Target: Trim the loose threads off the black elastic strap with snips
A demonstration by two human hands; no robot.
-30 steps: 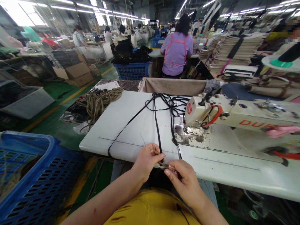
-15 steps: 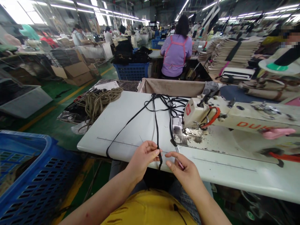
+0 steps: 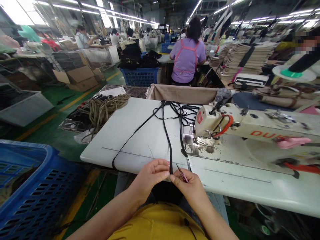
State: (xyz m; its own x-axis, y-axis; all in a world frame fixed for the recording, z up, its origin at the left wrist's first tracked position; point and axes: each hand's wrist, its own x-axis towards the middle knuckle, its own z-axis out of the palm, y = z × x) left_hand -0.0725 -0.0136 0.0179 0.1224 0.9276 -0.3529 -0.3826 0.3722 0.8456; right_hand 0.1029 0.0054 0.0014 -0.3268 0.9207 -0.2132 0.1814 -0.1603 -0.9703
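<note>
My left hand (image 3: pixel 150 176) and my right hand (image 3: pixel 190 186) meet at the near edge of the white sewing table (image 3: pixel 140 140). Both pinch the end of a narrow black strap (image 3: pixel 167 136) that runs up the table to a tangle of black straps (image 3: pixel 180 108). A small pink-tipped thread snip (image 3: pixel 182 172) also sits in my right hand, sticking up past the fingers. The white sewing machine (image 3: pixel 225 125) stands just right of the strap.
A blue plastic crate (image 3: pixel 32 186) stands at my lower left. A bundle of tan cord (image 3: pixel 105 106) lies on a side surface left of the table. A person in a purple top (image 3: pixel 188 55) sits ahead with their back to me. Stacks of beige bags (image 3: pixel 245 58) fill the right.
My hands parted briefly, then came together again on the strap end, slightly nearer the table edge. The snip now points up from my right hand.
</note>
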